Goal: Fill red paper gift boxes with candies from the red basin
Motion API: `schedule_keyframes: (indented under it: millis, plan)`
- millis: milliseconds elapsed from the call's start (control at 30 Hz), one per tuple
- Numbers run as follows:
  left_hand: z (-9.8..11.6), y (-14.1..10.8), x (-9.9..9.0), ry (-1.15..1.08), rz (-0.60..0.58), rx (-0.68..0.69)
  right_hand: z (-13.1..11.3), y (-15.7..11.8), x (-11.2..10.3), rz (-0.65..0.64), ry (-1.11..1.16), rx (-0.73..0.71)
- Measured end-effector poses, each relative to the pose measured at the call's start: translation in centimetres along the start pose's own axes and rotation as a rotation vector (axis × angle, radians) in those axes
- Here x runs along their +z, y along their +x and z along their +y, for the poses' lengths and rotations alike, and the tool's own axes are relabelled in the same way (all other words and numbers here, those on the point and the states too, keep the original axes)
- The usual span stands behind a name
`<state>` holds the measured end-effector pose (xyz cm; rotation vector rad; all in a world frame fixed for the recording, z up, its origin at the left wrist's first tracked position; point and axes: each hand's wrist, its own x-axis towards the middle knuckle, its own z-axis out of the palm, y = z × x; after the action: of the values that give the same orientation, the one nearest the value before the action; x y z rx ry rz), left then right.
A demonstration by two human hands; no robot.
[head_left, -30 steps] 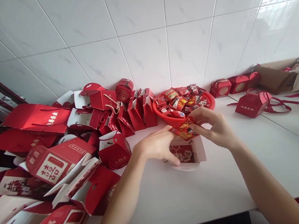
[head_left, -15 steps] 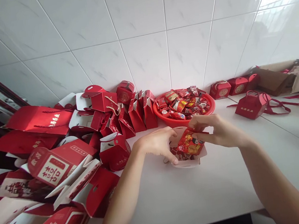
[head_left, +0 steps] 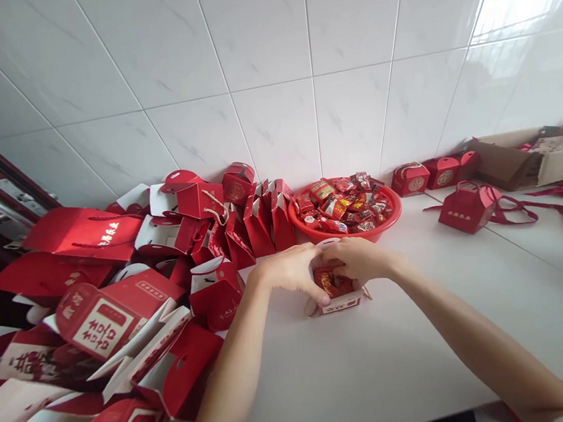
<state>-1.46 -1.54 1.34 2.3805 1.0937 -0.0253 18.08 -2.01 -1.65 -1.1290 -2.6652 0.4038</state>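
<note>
A small open box (head_left: 340, 306) with a pale, printed front and cord at its sides stands on the white table. Inside it lies a red and gold packet (head_left: 333, 282). My left hand (head_left: 295, 270) grips the box's left side, thumb at the front edge. From the right, my right hand (head_left: 359, 258) reaches into the box with its fingers bent on the packet; its fingertips are partly hidden. Just behind the box is a red basket (head_left: 396, 210) full of wrapped snacks.
Red gift boxes and bags (head_left: 120, 302) are piled on the left. Several small red boxes (head_left: 410, 178) line the wall at the back right, near a red box with ribbon (head_left: 466, 209) and a cardboard carton (head_left: 551, 166).
My right hand has moved left and down with the packet, which now lies inside the box. My left hand still holds the box. The view has shifted slightly.
</note>
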Motion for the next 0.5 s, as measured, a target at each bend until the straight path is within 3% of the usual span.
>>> schedule_keyframes:
  millis: [200, 300, 400, 500]
  plan:
    - [0.0, 0.0, 0.1, 0.01, -0.001, -0.04, -0.8, -0.5, -1.2, 0.065, 0.015, -0.003]
    - [0.3, 0.0, 0.0, 0.0, -0.016, -0.042, -1.2, 0.1, -1.2, -0.078, 0.027, -0.035]
    - [0.5, 0.0, -0.1, 0.018, -0.035, -0.071, -1.2, 1.4, 0.2, -0.28, 0.03, -0.033]
    - [0.7, 0.0, -0.2, 0.045, -0.058, -0.098, -1.2, 2.4, 1.7, -0.305, 0.012, -0.018]
